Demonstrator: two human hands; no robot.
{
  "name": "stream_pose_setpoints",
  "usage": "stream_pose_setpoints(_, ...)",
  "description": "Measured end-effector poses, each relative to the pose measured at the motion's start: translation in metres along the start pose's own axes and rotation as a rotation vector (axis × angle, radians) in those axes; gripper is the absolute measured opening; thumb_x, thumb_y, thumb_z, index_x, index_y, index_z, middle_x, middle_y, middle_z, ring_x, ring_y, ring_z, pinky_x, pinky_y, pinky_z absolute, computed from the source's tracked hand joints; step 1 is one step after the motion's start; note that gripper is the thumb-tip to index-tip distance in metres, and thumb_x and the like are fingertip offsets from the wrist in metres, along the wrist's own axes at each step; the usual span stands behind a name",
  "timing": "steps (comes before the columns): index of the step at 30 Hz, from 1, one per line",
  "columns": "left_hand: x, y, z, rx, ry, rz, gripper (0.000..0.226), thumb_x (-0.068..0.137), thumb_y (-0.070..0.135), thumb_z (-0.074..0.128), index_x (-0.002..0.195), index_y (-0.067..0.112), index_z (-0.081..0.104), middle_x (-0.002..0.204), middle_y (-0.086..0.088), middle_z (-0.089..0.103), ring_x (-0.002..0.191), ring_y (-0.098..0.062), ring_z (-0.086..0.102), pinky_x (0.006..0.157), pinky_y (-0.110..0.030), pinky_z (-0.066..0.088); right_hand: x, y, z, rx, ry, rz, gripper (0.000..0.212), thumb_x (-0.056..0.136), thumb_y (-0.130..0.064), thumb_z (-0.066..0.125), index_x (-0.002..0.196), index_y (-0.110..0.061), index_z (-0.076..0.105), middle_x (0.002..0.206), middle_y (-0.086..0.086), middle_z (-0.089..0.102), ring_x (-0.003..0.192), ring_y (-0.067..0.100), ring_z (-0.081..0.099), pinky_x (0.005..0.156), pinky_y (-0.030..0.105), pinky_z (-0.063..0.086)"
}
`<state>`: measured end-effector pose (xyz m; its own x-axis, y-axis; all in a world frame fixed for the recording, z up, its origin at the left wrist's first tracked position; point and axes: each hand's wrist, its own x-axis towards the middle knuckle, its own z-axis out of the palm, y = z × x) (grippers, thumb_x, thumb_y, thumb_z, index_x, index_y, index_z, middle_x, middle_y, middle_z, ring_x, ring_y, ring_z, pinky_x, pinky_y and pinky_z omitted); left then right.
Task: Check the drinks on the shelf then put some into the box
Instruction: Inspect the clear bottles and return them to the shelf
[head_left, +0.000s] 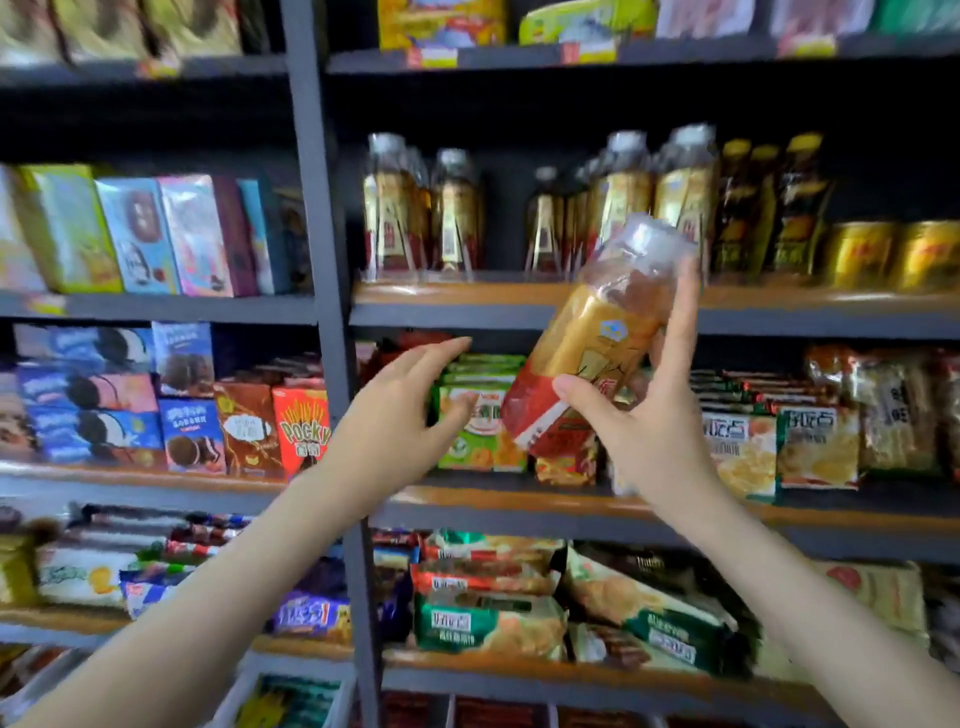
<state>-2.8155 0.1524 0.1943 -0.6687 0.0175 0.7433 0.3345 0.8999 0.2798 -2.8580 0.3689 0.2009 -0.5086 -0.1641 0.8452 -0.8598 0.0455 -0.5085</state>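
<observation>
My right hand (649, 415) grips a tea bottle (597, 332) with a gold and red label and a clear cap, tilted so its cap points up and right, in front of the drinks shelf (467, 299). My left hand (410, 400) is open, fingers stretched toward the bottle's base, a little left of it and not touching. More bottles of the same tea (452, 208) stand in rows on the shelf behind, with dark bottles (800, 202) and gold cans (862, 254) to the right. No box is in view.
A grey upright post (322, 260) divides the shelving. Biscuit and cookie boxes (171, 234) fill the left bays. Snack packets (743, 447) crowd the shelf just below the drinks, and more packets (493, 618) lie lower down.
</observation>
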Motion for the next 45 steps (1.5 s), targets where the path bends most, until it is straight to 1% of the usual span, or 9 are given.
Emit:
stream_pose_setpoints(5, 0.069, -0.052, -0.025, 0.398, 0.338, 0.199, 0.053, 0.090, 0.035, 0.044, 0.133, 0.007, 0.056, 0.138, -0.023, 0.049, 0.129, -0.041, 0.044, 0.108, -0.056, 0.034, 0.093, 0.009, 0.023, -0.132, 0.191, -0.314, 0.101, 0.082, -0.005, 0.075, 0.143, -0.029, -0.002, 0.145, -0.026, 0.002, 0.133, -0.022, 0.012, 0.106, 0.004, 0.021)
stream_pose_setpoints(10, 0.124, -0.086, -0.034, 0.624, 0.553, 0.271, 0.047, 0.085, 0.025, 0.057, 0.129, 0.008, 0.058, 0.142, -0.026, 0.045, 0.136, -0.042, 0.036, 0.113, -0.062, 0.015, 0.157, 0.026, 0.046, -0.283, 0.215, -0.350, 0.100, 0.084, -0.010, 0.074, 0.145, -0.031, -0.003, 0.146, -0.023, 0.003, 0.132, -0.024, 0.010, 0.103, -0.001, 0.018)
stream_pose_setpoints(15, 0.169, -0.109, -0.036, 0.754, 0.550, 0.337, 0.055, 0.077, 0.023, 0.070, 0.128, 0.006, 0.059, 0.140, -0.029, 0.046, 0.135, -0.043, 0.039, 0.113, -0.061, 0.011, 0.193, 0.051, 0.058, -0.505, 0.013, -0.193, 0.104, 0.086, -0.021, 0.071, 0.144, -0.049, -0.012, 0.161, -0.004, 0.005, 0.144, 0.008, 0.017, 0.114, 0.026, 0.021)
stream_pose_setpoints(18, 0.187, -0.114, -0.036, 0.770, 0.510, 0.359, 0.055, 0.074, 0.021, 0.071, 0.125, 0.005, 0.061, 0.140, -0.029, 0.047, 0.134, -0.043, 0.041, 0.113, -0.059, 0.014, 0.211, 0.066, 0.062, -0.570, -0.181, -0.080, 0.106, 0.088, -0.021, 0.070, 0.142, -0.055, -0.014, 0.162, -0.005, 0.001, 0.136, 0.001, 0.016, 0.107, 0.024, 0.019)
stream_pose_setpoints(21, 0.195, -0.120, -0.024, 0.732, 0.471, 0.194, 0.057, 0.078, 0.032, 0.068, 0.127, 0.006, 0.058, 0.140, -0.028, 0.047, 0.134, -0.044, 0.040, 0.114, -0.060, 0.016, 0.233, 0.085, 0.070, -0.608, -0.248, 0.059, 0.106, 0.087, -0.021, 0.071, 0.146, -0.051, -0.013, 0.162, 0.007, 0.006, 0.142, 0.019, 0.026, 0.105, 0.025, 0.021)
stream_pose_setpoints(25, 0.203, -0.127, -0.008, 0.804, 0.446, 0.143, 0.057, 0.088, 0.044, 0.048, 0.133, 0.009, 0.055, 0.139, -0.023, 0.050, 0.137, -0.040, 0.037, 0.116, -0.062, 0.006, 0.269, 0.111, 0.084, -0.633, -0.240, 0.253, 0.111, 0.089, -0.022, 0.069, 0.145, -0.045, -0.023, 0.160, 0.020, -0.001, 0.109, 0.021, 0.055, 0.083, 0.018, 0.043)
stream_pose_setpoints(32, 0.204, -0.137, -0.005, 0.923, 0.431, 0.127, 0.057, 0.088, 0.041, 0.051, 0.136, 0.010, 0.052, 0.127, -0.027, 0.056, 0.108, -0.041, 0.057, 0.114, -0.063, 0.014, 0.294, 0.144, 0.091, -0.765, -0.171, 0.413, 0.122, 0.082, -0.019, 0.076, 0.147, -0.037, -0.025, 0.158, 0.021, -0.016, 0.139, 0.042, 0.031, 0.099, 0.042, 0.043)
stream_pose_setpoints(37, 0.202, -0.139, 0.000, 0.937, 0.487, 0.194, 0.056, 0.096, 0.043, 0.038, 0.138, 0.009, 0.051, 0.142, -0.023, 0.047, 0.130, -0.040, 0.046, 0.114, -0.064, 0.013, 0.299, 0.154, 0.088, -1.092, -0.329, 0.262, 0.128, 0.075, -0.019, 0.081, 0.148, -0.039, -0.022, 0.153, 0.006, -0.036, 0.143, 0.031, -0.027, 0.117, 0.050, 0.014)
stream_pose_setpoints(45, 0.210, -0.142, 0.018, 0.800, 0.488, 0.255, 0.055, 0.099, 0.041, 0.032, 0.137, 0.009, 0.055, 0.150, -0.016, 0.042, 0.141, -0.034, 0.035, 0.116, -0.052, 0.017, 0.315, 0.165, 0.085, -1.232, -0.387, 0.354, 0.115, 0.080, -0.016, 0.078, 0.154, -0.028, -0.010, 0.150, 0.008, -0.042, 0.143, 0.034, -0.026, 0.113, 0.044, 0.029)
